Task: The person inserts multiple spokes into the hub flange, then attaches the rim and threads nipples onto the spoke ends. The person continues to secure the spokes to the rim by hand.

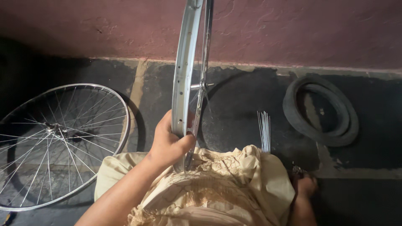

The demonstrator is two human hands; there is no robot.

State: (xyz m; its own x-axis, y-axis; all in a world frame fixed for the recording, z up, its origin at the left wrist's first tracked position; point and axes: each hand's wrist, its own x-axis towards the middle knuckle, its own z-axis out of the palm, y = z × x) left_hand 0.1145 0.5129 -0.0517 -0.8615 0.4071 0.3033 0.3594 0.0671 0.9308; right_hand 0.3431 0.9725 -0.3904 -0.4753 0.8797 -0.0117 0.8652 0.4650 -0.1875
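My left hand [169, 140] grips the lower edge of a bare silver bicycle rim [184, 71] that stands upright, edge-on, resting on my lap. Its hub axle [202, 86] and thin spokes show just right of the rim. My right hand [305, 186] is low at the right beside my knee, in shadow, fingers curled on the floor near a small dark metal part [297, 169]; whether it holds that part is unclear. A bundle of loose silver spokes [264, 129] stands just past my knee.
A complete spoked wheel [58, 138] lies flat on the dark floor at the left. A black rubber tyre [320, 109] lies coiled at the right near the reddish wall [293, 29]. My beige patterned garment [209, 188] covers my lap.
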